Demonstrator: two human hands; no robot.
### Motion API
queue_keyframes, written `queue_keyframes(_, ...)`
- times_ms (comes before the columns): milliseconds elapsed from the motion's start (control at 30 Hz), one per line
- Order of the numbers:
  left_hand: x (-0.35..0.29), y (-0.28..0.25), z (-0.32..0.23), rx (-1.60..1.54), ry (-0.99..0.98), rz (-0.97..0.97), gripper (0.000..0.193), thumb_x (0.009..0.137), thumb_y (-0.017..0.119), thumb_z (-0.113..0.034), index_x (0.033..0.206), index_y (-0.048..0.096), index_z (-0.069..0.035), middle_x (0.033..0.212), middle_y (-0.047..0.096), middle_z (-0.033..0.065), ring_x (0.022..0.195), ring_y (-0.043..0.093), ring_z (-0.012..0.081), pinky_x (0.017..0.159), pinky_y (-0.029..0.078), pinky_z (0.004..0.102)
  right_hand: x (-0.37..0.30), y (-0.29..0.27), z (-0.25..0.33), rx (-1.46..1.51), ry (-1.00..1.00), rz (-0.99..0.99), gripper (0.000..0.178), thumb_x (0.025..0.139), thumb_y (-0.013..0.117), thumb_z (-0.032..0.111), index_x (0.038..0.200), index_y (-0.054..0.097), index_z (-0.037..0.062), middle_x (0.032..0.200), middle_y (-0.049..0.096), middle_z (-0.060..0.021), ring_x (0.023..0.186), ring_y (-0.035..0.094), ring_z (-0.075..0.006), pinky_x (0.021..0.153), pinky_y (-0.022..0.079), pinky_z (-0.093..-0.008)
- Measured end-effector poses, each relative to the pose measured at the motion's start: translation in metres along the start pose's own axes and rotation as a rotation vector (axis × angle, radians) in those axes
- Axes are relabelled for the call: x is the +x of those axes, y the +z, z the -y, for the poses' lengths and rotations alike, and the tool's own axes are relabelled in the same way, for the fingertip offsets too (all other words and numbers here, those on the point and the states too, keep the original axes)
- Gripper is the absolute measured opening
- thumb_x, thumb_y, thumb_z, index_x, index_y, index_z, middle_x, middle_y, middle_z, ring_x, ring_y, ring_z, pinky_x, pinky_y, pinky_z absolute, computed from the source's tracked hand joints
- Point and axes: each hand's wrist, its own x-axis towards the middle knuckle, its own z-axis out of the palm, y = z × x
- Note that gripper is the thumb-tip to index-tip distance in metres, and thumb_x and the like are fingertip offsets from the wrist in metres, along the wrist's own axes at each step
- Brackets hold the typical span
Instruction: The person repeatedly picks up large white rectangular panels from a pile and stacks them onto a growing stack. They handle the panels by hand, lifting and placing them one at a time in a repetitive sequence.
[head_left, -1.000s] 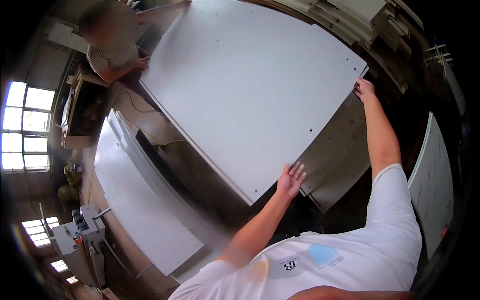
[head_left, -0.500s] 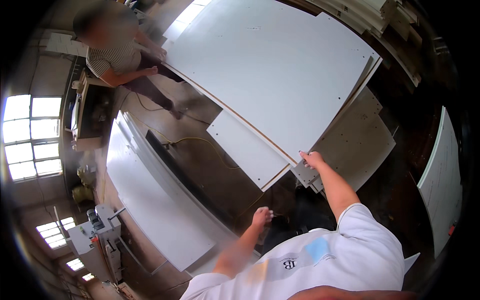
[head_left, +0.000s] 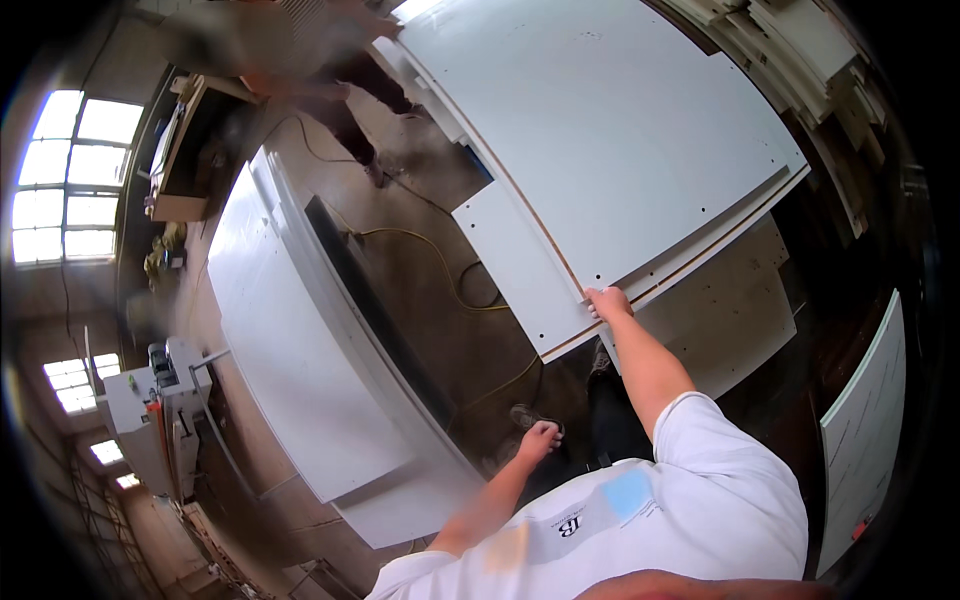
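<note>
My right hand (head_left: 607,303) is closed on the near corner of a large white panel (head_left: 610,140), which lies on top of a stack. Its fingers wrap the corner beside a brown-edged side. Under it, another white panel (head_left: 510,265) with dark drilled holes juts out to the left. A strip of a lower panel also shows along the near right edge. My left hand (head_left: 541,440) hangs low in front of me, away from the stack, its fingers curled in with nothing seen in them.
Another person (head_left: 320,80) stands at the stack's far left corner. To my left lies a pile of long white panels (head_left: 290,330). A yellow cable (head_left: 430,250) crosses the floor between the piles. A white board (head_left: 865,430) leans at right; more boards (head_left: 800,50) are stacked beyond.
The top panel has turned and shifted on the stack, its near right edge now straighter along the lower panel. My right hand stays on its corner. My view has swung, and my left hand remains curled.
</note>
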Motion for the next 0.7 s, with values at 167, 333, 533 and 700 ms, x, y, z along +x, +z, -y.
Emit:
queue_keyframes(167, -0.017, 0.025, -0.029, -0.078, 0.128, 0.056, 0.024, 0.095, 0.055, -0.030, 0.106, 0.057, -0.009, 0.091, 0.065, 0.0028, 0.077, 0.061, 0.0116, 0.068, 0.047, 0.0262, 0.002, 0.000, -0.001, -0.094, 0.008, 0.011, 0.042, 0.089, 0.058, 0.043, 0.082, 0.066, 0.0028, 0.072, 0.068, -0.0054, 0.056, 0.063, -0.0135, 0.054, 0.048, -0.0295)
queue_keyframes(333, -0.027, 0.004, -0.002, -0.189, 0.162, 0.063, 0.023, 0.095, 0.055, -0.027, 0.107, 0.058, -0.008, 0.094, 0.066, 0.0040, 0.078, 0.061, 0.0109, 0.067, 0.048, 0.0256, -0.010, -0.045, -0.008, -0.133, -0.225, -0.048, 0.038, 0.088, 0.059, 0.040, 0.094, 0.063, 0.0025, 0.074, 0.069, -0.0060, 0.058, 0.064, -0.0148, 0.056, 0.050, -0.0323)
queue_keyframes(533, -0.009, -0.075, 0.120, -0.203, 0.119, -0.187, 0.020, 0.092, 0.057, -0.023, 0.102, 0.059, -0.006, 0.083, 0.066, 0.0057, 0.064, 0.061, 0.0125, 0.057, 0.049, 0.0273, -0.015, -0.134, 0.038, 0.129, -0.349, -0.461, 0.055, 0.086, 0.062, 0.036, 0.127, 0.048, 0.0039, 0.081, 0.067, -0.0099, 0.059, 0.063, -0.0162, 0.052, 0.048, -0.0285)
queue_keyframes(700, -0.047, -0.132, 0.189, -0.340, 0.119, -0.330, 0.019, 0.090, 0.057, -0.022, 0.094, 0.061, -0.004, 0.082, 0.067, 0.0077, 0.064, 0.062, 0.0149, 0.058, 0.051, 0.0288, -0.056, -0.072, 0.026, -0.139, -0.303, -0.171, 0.036, 0.089, 0.059, 0.035, 0.109, 0.057, 0.0058, 0.080, 0.063, -0.0062, 0.057, 0.056, -0.0140, 0.041, 0.039, -0.0280)
